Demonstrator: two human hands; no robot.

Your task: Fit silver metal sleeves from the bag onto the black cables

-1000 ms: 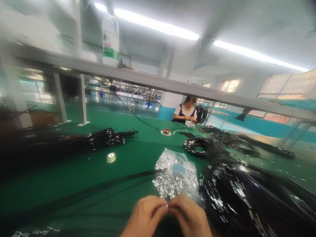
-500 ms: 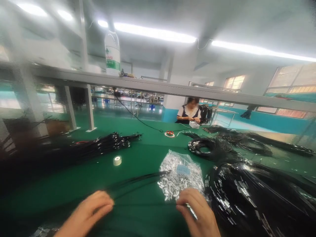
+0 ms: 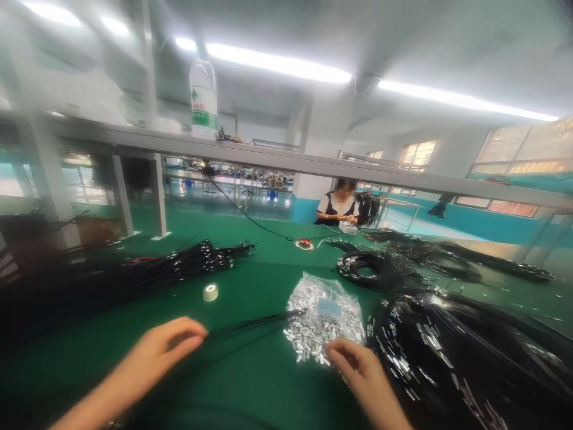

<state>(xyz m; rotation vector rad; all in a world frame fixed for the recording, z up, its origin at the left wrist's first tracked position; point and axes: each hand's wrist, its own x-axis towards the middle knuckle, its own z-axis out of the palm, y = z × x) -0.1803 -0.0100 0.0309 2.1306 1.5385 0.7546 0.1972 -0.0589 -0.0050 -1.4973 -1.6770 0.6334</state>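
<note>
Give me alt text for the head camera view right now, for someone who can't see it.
Over a green table, the left hand rests on thin black cables while the right hand touches the edge of a clear bag of small metal sleeves. A large coil of black cable lies to the right, a tape roll sits beyond the left hand, and another person works across the table.

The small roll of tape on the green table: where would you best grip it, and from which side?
Pinch the roll of tape across its outer rim, from above. It seems to lie flat, hole up, standing alone on the table, so fingers fit either side.
</note>
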